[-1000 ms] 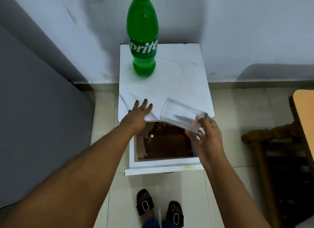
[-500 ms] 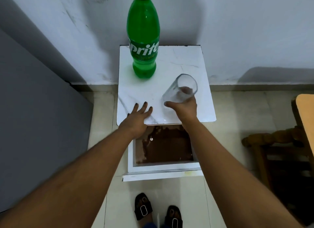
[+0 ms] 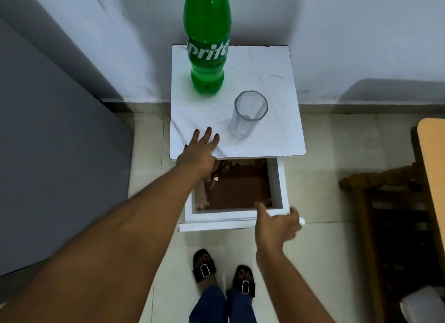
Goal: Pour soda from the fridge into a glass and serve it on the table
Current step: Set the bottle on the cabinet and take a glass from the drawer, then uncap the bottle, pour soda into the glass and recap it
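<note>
A tall green Sprite bottle (image 3: 207, 46) stands upright at the back left of the small white marble-look table (image 3: 272, 65). An empty clear glass (image 3: 248, 114) stands upright on the table, to the right of and nearer than the bottle, with nothing touching it. My left hand (image 3: 199, 152) lies flat, fingers spread, on the table's near left edge. My right hand (image 3: 277, 224) is open and empty at the front panel of the pulled-out drawer (image 3: 236, 217) below the tabletop.
The open drawer shows a brown bottom. A grey panel (image 3: 60, 166) fills the left side. A wooden chair (image 3: 390, 202) and an orange table edge (image 3: 433, 166) stand at the right. My sandalled feet (image 3: 226, 274) are on the tiled floor below the drawer.
My right hand carried the glass from the drawer, stood it upright on the table, let go and dropped back to the drawer front. My left hand stayed on the table edge.
</note>
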